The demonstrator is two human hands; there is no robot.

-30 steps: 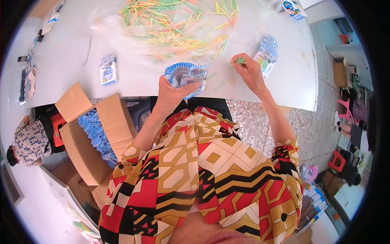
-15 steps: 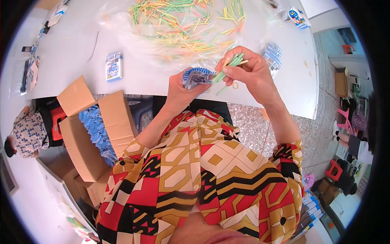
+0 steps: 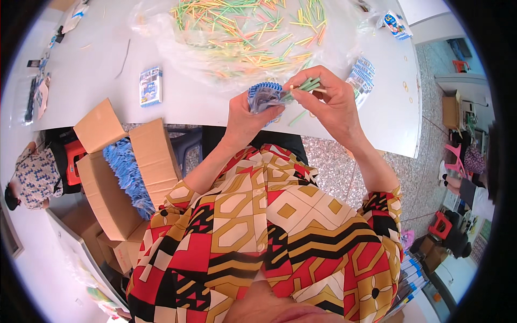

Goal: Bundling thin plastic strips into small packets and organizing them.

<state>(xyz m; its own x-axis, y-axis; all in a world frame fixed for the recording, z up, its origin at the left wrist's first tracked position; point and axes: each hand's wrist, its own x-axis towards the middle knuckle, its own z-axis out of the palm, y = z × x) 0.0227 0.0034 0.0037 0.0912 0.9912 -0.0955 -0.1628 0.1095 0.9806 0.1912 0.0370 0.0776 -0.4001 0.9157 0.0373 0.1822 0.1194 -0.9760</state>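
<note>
My left hand pinches a small clear bag with a blue-striped edge, held over the table's near edge. Between the thumb and fingers of my right hand is a bunch of thin coloured sticks, mostly green with a pale one or two. Their left ends meet the side of the bag; whether any lie inside it I cannot tell. A loose green stick lies on the table just below. Beyond my hands, a large heap of green, yellow and orange sticks spreads over clear plastic sheeting.
Blue-and-white printed packs lie left, right and far right on the white table. Rubber bands sit near its right edge. An open carton of blue packs stands at my left; a person is further left.
My right hand has shifted slightly left and the sticks have come closer to the bag. The left hand and bag have moved a little right and up.
</note>
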